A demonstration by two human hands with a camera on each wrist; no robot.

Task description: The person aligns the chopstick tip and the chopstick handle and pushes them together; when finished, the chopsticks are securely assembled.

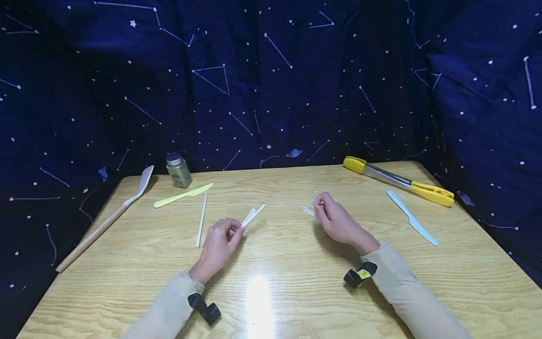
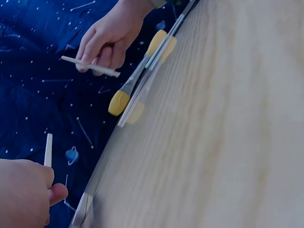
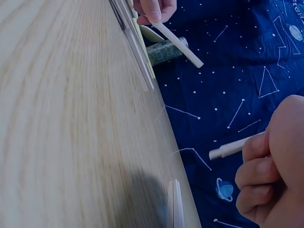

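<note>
A dark blue curtain point(image 1: 271, 84) printed with constellations hangs behind the jar point(image 1: 179, 173), which stands near the rear left of a wood-grained table point(image 1: 296, 292). A person's pale sleeves point(image 1: 417, 301) reach in from the near side, in front of the jar and to its right. Left of the jar lies a spatula point(image 1: 101, 223), its pale head close by and its wooden handle running toward the near left. Yellow-ended tongs point(image 1: 394, 180) lie well to the jar's right.

The left hand point(image 1: 219, 241) is in front of the jar and to its right; the right hand point(image 1: 342, 223) is farther right. A blue knife point(image 1: 410, 216) lies beyond that, nearer the person than the jar, while a yellow-green knife point(image 1: 183, 195) lies just in front of the jar.

Smallest are the white sticks. One loose stick point(image 1: 202, 220) lies in front of the jar, slightly right, beside the left hand. The left fingers are closed in a pinch, with a slim fan of sticks point(image 1: 253, 215) beyond their tips; how many they hold I cannot tell. The right fingers are curled against the thumb round a gripped stick point(image 3: 232, 148), whose end projects past them. A pair of sticks point(image 3: 175, 205) lies on the table near that hand, well right of the jar.
</note>
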